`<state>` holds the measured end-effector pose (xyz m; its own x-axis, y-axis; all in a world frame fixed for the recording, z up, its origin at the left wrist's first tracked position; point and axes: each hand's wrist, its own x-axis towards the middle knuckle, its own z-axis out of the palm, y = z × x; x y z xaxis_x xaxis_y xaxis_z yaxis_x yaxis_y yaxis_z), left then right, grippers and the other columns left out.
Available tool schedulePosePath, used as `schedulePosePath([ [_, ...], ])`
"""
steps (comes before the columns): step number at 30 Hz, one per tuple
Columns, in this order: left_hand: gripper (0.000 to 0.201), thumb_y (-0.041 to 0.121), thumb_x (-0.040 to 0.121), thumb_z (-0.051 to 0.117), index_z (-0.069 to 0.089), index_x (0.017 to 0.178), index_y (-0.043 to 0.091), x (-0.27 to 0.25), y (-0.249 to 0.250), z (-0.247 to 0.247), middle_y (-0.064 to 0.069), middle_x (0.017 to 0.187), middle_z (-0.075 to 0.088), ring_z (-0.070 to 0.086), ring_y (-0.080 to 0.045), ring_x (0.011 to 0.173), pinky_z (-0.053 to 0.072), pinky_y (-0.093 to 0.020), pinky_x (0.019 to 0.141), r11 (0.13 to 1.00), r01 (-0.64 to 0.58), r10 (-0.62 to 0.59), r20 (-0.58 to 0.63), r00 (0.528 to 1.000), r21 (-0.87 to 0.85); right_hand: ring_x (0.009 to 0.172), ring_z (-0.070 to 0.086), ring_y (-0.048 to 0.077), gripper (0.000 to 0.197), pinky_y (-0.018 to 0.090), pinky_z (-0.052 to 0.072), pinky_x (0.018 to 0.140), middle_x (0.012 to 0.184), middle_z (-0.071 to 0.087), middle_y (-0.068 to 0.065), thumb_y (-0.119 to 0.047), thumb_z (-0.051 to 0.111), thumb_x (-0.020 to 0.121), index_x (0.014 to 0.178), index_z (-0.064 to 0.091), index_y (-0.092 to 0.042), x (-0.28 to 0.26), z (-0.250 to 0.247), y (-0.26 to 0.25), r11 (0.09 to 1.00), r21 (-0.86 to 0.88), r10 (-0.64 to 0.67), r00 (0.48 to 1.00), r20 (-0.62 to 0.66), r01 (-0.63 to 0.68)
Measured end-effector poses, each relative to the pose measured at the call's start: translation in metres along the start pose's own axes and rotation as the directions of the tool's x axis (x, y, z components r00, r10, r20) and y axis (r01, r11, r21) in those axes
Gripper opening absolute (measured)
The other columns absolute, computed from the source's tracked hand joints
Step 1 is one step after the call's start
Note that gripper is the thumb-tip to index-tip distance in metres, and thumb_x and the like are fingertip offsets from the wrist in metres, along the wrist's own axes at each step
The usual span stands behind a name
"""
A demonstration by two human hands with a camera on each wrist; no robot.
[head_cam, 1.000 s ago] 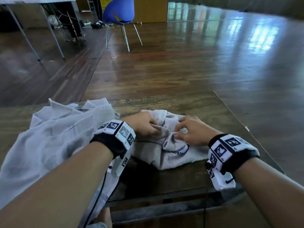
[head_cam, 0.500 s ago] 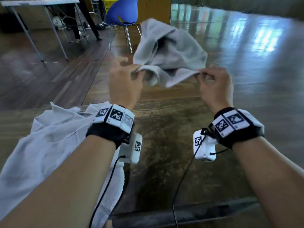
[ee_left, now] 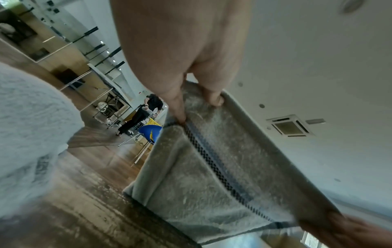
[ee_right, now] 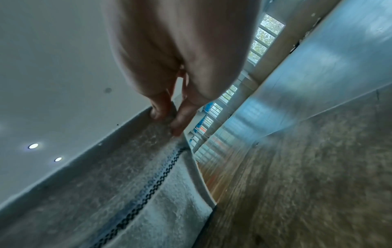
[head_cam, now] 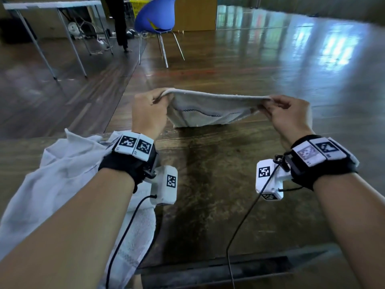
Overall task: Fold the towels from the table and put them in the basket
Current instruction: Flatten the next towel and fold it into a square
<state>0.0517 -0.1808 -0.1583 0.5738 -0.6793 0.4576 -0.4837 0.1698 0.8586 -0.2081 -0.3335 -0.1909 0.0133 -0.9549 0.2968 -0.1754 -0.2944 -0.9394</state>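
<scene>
Towel [head_cam: 208,110] stretched taut above table [head_cam: 218,184], pinched at top corners by left hand [head_cam: 149,113] and right hand [head_cam: 285,115]. Soft, light terry (likely droops once slackened). Best held at corners; pile [head_cam: 62,174] lying left.

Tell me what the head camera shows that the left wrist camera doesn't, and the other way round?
Only the head view shows both wrists with their marker bands, the right hand pinching its corner, and the far edge of the wooden table.

Only the left wrist view shows the ceiling with its air vent and the left hand's fingertips up close on the towel's hem.

Both show the left hand holding the small towel with its dark stitched stripe, stretched above the table, the pale cloth pile at the left, and the blue chair behind.
</scene>
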Motion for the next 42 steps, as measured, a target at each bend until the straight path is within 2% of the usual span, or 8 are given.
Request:
schedulePosePath([
  [6, 0.020, 0.016, 0.094, 0.060, 0.074, 0.105, 0.006, -0.001, 0.004, 0.000, -0.024, 0.105, 0.070, 0.063, -0.034, 0.108, 0.050, -0.043, 0.090, 0.976, -0.180, 0.186, -0.036, 0.982, 0.126, 0.105, 0.070, 0.004, 0.014, 0.026, 0.058, 0.091, 0.106, 0.077, -0.011, -0.025, 0.079, 0.086, 0.091, 0.080, -0.038, -0.007, -0.005, -0.011, 0.966, 0.185, -0.164, 0.982, -0.091, 0.179],
  [10, 0.016, 0.013, 0.093, 0.063, 0.078, 0.098, 0.010, -0.006, -0.005, 0.000, 0.019, 0.070, 0.066, 0.058, 0.010, 0.063, 0.043, -0.019, 0.062, 0.985, -0.093, 0.078, 0.101, 0.992, 0.149, 0.095, 0.069, 0.002, 0.010, 0.021, 0.056, 0.087, 0.103, 0.076, -0.003, -0.020, 0.078, 0.087, 0.091, 0.079, -0.029, -0.013, -0.005, 0.000, 0.991, 0.117, -0.054, 0.997, -0.057, 0.061],
  [16, 0.019, 0.013, 0.093, 0.065, 0.076, 0.108, 0.008, -0.002, 0.008, 0.014, -0.010, 0.112, 0.072, 0.064, -0.017, 0.115, 0.048, -0.017, 0.092, 0.970, -0.229, 0.228, 0.030, 0.973, 0.078, 0.105, 0.071, 0.010, 0.019, 0.019, 0.056, 0.086, 0.106, 0.077, 0.000, -0.015, 0.078, 0.086, 0.085, 0.081, -0.033, -0.005, -0.011, -0.015, 0.926, 0.302, -0.139, 0.950, -0.281, 0.225],
  [23, 0.016, 0.014, 0.094, 0.063, 0.078, 0.093, 0.011, -0.004, -0.002, 0.020, 0.001, 0.076, 0.070, 0.053, 0.000, 0.062, 0.036, -0.004, 0.050, 0.950, -0.076, 0.052, 0.086, 0.995, 0.302, 0.069, 0.065, -0.002, 0.019, 0.019, 0.054, 0.074, 0.072, 0.072, -0.017, -0.018, 0.078, 0.087, 0.072, 0.075, -0.030, -0.012, -0.022, 0.013, 1.000, 0.020, -0.002, 0.995, -0.100, 0.004],
  [28, 0.021, 0.004, 0.089, 0.063, 0.078, 0.104, 0.011, 0.002, 0.016, 0.018, 0.003, 0.090, 0.073, 0.063, -0.003, 0.083, 0.046, -0.010, 0.073, 0.926, -0.243, 0.241, 0.043, 0.970, 0.290, 0.072, 0.066, -0.014, 0.030, 0.004, 0.049, 0.065, 0.071, 0.071, -0.031, -0.018, 0.077, 0.088, 0.069, 0.074, -0.041, -0.008, -0.036, -0.006, 0.980, 0.039, -0.178, 0.953, -0.247, 0.194],
  [33, 0.020, 0.002, 0.088, 0.065, 0.078, 0.102, 0.006, -0.023, -0.028, 0.003, -0.014, 0.093, 0.075, 0.065, -0.023, 0.086, 0.045, -0.027, 0.074, 0.797, -0.173, -0.017, 0.308, 0.951, 0.579, 0.075, 0.067, 0.008, 0.007, 0.019, 0.052, 0.068, 0.084, 0.073, 0.000, -0.019, 0.076, 0.089, 0.095, 0.079, -0.020, -0.028, -0.055, 0.022, 0.927, -0.340, -0.123, 0.985, 0.119, 0.157],
  [36, 0.018, -0.001, 0.085, 0.065, 0.079, 0.093, 0.007, -0.032, -0.037, -0.010, -0.010, 0.082, 0.075, 0.059, -0.013, 0.069, 0.038, -0.018, 0.060, 0.835, -0.177, -0.062, 0.409, 0.910, 0.521, 0.071, 0.065, 0.010, 0.007, 0.027, 0.050, 0.074, 0.077, 0.074, -0.003, -0.016, 0.075, 0.088, 0.092, 0.080, -0.014, -0.039, -0.074, 0.032, 0.808, -0.484, -0.118, 0.898, 0.424, 0.335],
  [42, 0.013, 0.010, 0.083, 0.070, 0.079, 0.089, 0.018, -0.058, -0.027, -0.029, 0.002, 0.082, 0.075, 0.064, -0.007, 0.074, 0.051, -0.024, 0.074, 0.825, -0.165, -0.241, 0.601, 0.762, 0.540, 0.079, 0.067, 0.025, 0.009, 0.038, 0.052, 0.077, 0.079, 0.074, 0.003, -0.011, 0.071, 0.090, 0.084, 0.077, -0.013, -0.068, -0.106, 0.018, 0.794, -0.471, -0.118, 0.857, 0.502, 0.385],
])
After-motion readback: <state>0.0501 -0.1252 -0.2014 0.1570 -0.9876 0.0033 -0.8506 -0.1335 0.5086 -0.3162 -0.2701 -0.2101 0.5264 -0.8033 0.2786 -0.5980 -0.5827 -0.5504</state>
